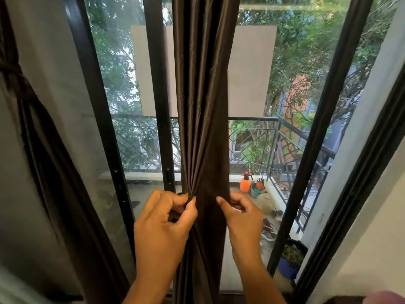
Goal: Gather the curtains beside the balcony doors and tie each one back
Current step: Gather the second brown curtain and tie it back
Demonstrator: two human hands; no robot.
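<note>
Both hands (197,218) — curtain (202,106) between

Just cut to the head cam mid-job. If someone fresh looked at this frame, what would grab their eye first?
First, the dark brown curtain hanging down the centre of the frame, pinched into pleats by the left hand and right hand at its lower part. Next, at far left, a second curtain already cinched by a tie. Behind the glass, an orange spray bottle stands on the balcony ledge at right.
</note>
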